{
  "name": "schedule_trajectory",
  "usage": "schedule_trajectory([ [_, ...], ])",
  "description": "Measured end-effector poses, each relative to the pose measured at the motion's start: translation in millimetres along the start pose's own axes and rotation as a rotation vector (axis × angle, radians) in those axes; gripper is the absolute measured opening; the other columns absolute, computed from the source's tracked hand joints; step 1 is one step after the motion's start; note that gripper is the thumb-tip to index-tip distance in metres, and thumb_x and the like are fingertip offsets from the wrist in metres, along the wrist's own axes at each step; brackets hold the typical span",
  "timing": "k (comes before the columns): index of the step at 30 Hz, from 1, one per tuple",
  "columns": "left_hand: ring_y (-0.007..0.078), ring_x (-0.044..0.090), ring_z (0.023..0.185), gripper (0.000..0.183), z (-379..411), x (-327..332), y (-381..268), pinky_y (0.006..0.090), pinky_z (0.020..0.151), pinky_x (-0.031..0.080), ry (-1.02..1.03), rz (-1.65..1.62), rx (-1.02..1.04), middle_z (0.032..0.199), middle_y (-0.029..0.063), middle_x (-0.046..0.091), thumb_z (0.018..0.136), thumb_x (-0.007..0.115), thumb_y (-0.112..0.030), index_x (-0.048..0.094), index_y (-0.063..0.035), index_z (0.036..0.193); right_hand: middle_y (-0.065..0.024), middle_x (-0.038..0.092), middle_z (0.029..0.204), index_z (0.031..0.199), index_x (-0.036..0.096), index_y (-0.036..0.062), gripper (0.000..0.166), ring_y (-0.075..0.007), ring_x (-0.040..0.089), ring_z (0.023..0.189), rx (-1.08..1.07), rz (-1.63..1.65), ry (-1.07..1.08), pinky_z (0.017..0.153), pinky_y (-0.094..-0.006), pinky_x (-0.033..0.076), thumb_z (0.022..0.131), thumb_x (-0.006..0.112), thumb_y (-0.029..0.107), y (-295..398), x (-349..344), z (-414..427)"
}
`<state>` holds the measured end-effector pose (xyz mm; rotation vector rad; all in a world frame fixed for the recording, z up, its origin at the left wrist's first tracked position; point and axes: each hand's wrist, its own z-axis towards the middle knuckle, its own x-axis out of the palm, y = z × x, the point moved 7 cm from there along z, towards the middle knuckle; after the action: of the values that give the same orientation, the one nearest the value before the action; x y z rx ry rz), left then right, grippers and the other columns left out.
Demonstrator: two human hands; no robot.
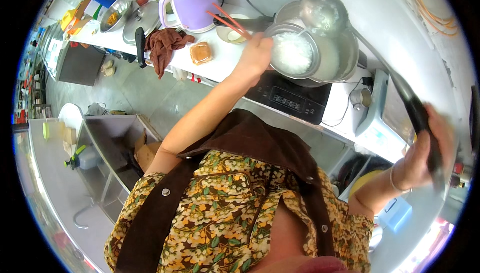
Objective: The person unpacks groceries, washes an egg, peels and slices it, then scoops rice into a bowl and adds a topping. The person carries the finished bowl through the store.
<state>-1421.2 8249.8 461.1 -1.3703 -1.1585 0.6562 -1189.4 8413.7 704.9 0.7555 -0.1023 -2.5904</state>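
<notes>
My left hand (258, 53) grips a pair of red chopsticks (230, 21) and the rim side of a metal bowl (317, 57). White food, rice or fine noodles, fills this bowl, which is over the left part of a large metal pot (354, 53). Pale liquid shows inside the pot. At the right, my right hand (423, 149), a little blurred, is closed around the black handle of a long metal ladle (324, 14). The ladle's round head is above the pot's far rim. Beneath the pot lies a black induction cooker (288, 98).
Left of the pot are a pale bowl (227, 35), a purple electric kettle (195, 5), a wrapped brown block (201, 53), a brown cloth (163, 48) and a pan lid (137, 21). A metal cup (360, 97) and cables lie to the right.
</notes>
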Motion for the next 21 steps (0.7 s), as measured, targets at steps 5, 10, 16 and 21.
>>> schedule_trajectory([
  [5,0.0241,0.052,0.101,0.067,-4.8,-1.9,-3.8,0.0372,0.073,0.049,0.004,0.021,-0.030,0.119,0.0205,0.044,0.083,0.044,-0.026,0.016,0.0103,0.132,-0.0133,0.064,0.082,0.080,0.061,-0.0010,0.020,-0.0218,0.062,0.076,0.149,-0.045,0.103,0.072,-0.0305,0.048,0.062,0.068,-0.005,-46.7,43.8,-16.2],
  [10,0.0226,0.050,0.101,0.070,5.6,-5.5,5.8,0.0346,0.072,0.048,0.074,0.030,-0.003,0.118,0.0196,0.045,0.082,0.044,-0.028,0.014,0.0107,0.133,-0.0105,0.064,0.079,0.076,0.061,-0.0001,0.017,-0.0212,0.061,0.073,0.153,-0.001,0.303,0.068,-0.0291,0.048,0.061,0.071,-0.003,-50.1,80.6,-30.1],
  [16,0.0200,0.051,0.097,0.073,-1.5,-5.9,-0.5,0.0291,0.063,0.046,0.013,0.078,-0.025,0.117,0.0190,0.046,0.082,0.045,-0.032,0.015,0.0110,0.132,-0.0081,0.063,0.077,0.077,0.062,0.0002,0.017,-0.0170,0.060,0.072,0.351,0.146,0.311,0.065,-0.0276,0.047,0.063,0.070,-0.002,-78.4,88.4,-41.4],
  [21,0.0178,0.051,0.092,0.073,-8.4,-1.6,-9.9,0.0266,0.057,0.044,-0.017,0.088,-0.029,0.115,0.0185,0.047,0.082,0.045,-0.035,0.016,0.0112,0.132,-0.0111,0.062,0.077,0.080,0.061,-0.0044,0.012,-0.0148,0.059,0.064,1.004,0.318,0.053,0.053,-0.0222,0.049,0.072,0.065,0.003,-132.4,82.1,-66.5],
])
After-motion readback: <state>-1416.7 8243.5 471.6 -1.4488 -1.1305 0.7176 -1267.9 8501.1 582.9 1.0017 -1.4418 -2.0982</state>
